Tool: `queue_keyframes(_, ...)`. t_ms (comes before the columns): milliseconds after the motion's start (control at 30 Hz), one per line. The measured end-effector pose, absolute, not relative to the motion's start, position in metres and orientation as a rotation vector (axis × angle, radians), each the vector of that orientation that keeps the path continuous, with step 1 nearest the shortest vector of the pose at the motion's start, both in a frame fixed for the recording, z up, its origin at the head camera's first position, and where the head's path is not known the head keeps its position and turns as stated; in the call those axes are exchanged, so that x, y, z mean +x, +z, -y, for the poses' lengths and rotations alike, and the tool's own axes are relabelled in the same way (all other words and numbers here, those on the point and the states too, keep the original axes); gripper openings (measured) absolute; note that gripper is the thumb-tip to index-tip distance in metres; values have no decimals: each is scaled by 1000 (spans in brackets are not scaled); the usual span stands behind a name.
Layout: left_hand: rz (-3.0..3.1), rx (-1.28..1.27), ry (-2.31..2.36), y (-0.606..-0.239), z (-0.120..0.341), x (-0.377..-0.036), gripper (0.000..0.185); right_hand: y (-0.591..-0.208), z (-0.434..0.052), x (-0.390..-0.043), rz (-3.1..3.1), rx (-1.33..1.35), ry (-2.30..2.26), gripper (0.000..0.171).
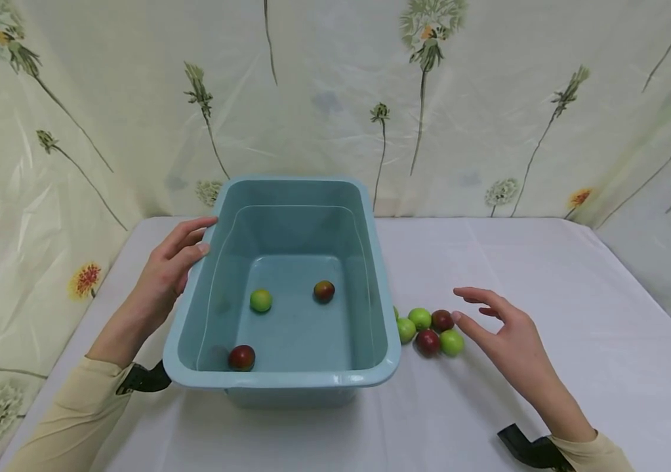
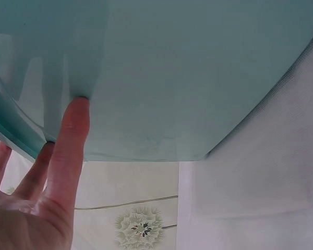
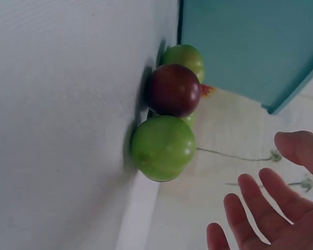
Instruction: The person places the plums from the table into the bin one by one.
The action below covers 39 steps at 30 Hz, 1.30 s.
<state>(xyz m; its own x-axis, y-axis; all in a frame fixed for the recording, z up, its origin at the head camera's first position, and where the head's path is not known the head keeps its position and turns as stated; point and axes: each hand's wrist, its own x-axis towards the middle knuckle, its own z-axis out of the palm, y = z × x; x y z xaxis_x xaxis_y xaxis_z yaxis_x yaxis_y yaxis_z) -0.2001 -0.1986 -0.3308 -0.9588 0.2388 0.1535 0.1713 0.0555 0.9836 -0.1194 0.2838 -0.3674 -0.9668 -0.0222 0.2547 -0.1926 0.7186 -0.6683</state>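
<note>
A light blue plastic tub stands on the table with three plum-like fruits inside: a green one, a reddish-green one and a dark red one by the near wall. My left hand rests against the tub's left side. In the left wrist view its straight thumb presses the outer wall, the other fingers up by the rim. Right of the tub lies a cluster of green plums and dark red plums. My right hand hovers beside them, fingers spread and holding nothing.
White cloth covers the table. Behind it and at the sides hangs a flower-printed plastic sheet. The tub's right wall partly hides a green plum at the cluster's left end.
</note>
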Motion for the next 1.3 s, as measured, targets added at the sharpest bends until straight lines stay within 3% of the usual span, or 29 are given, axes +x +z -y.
queue_keyframes(533, -2221, 442, 2109, -332, 197, -201, 39, -377, -296, -113, 2882, 59, 1058, 43)
queue_keyframes(933, -2195, 441, 2131, -334, 198, -200, 39, -388, -300, -119, 2978, 145, 1058, 33)
queue_keyframes(1300, -2234, 433, 2112, -334, 197, -200, 39, -391, -300, -121, 3009, 233, 1063, 42)
